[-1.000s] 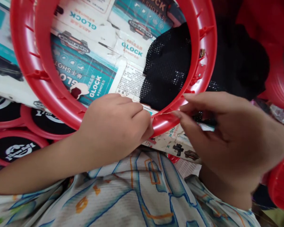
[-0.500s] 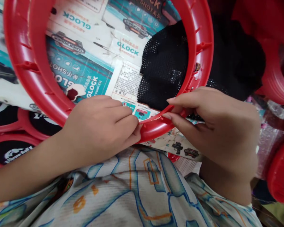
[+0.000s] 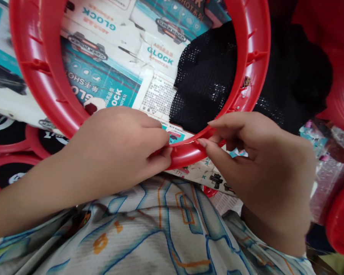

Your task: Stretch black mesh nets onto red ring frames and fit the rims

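Observation:
A large red plastic ring (image 3: 256, 42) with short ribs inside its channel lies before me, its near edge close to my shirt. My left hand (image 3: 123, 143) is closed over the near rim, left of the middle, knuckles up. To the right, my right hand (image 3: 263, 164) pinches the inner edge of the same rim between thumb and fingers. A thin pale strand or rough seam (image 3: 189, 143) runs along the edge between the two hands. Black mesh fabric (image 3: 206, 76) lies under the ring's right side and extends beyond it.
Flattened printed cardboard (image 3: 157, 95) covers the surface below. Several red-rimmed black discs with white print (image 3: 8, 173) lie at the left. More red rings (image 3: 339, 95) are stacked at the right, near clear plastic wrapping (image 3: 326, 191) and another red round part (image 3: 342, 217).
The ring appears slightly further right in view. My left hand has shifted a little along the near rim, while the right hand keeps its pinch at nearly the same spot.

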A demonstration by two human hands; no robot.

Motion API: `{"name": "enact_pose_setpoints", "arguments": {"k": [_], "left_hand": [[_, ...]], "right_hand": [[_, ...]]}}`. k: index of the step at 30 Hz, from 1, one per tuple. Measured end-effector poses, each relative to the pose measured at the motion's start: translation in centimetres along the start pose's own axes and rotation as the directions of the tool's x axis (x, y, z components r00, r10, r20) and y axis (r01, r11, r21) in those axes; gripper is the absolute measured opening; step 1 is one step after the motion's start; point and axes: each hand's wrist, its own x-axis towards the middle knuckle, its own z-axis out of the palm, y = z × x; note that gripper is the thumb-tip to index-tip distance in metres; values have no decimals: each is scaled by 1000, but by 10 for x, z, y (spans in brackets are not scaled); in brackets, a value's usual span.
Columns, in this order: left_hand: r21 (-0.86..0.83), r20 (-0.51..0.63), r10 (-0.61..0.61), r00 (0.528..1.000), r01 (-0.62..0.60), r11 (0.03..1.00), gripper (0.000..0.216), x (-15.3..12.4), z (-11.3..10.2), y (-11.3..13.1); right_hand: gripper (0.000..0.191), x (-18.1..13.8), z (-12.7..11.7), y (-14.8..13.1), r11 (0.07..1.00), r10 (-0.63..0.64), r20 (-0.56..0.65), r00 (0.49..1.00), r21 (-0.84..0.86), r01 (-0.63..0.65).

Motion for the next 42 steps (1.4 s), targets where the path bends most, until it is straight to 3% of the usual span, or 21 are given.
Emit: {"name": "enact_pose_setpoints", "arguments": {"k": [5, 8, 19, 31, 36, 42], "left_hand": [[-69, 135, -63, 989, 73, 995, 33, 1, -12, 8], [-127, 70, -96, 993, 104, 986, 39, 7, -13, 16], [-22, -51, -101, 994, 100, 995, 33, 20, -2, 29], [-14, -27, -69, 997, 69, 998, 26, 19, 5, 27], [-6, -10, -52, 999, 52, 999, 27, 21, 5, 22], [-48, -9, 34, 999, -35, 998, 31, 18, 5, 13]], "right_hand": [[23, 0, 1, -3, 1000, -13, -3, 1000, -1, 13], [25, 0, 2, -1, 1000, -16, -6, 1000, -4, 16], [26, -6, 0, -3, 998, 35, 4, 999, -61, -35], [26, -1, 4, 2, 997, 71, 15, 997, -5, -71], [30, -1, -6, 15, 1000, -13, -4, 1000, -14, 13], [14, 4, -20, 29, 987, -145, 64, 987, 78, 140]]}}
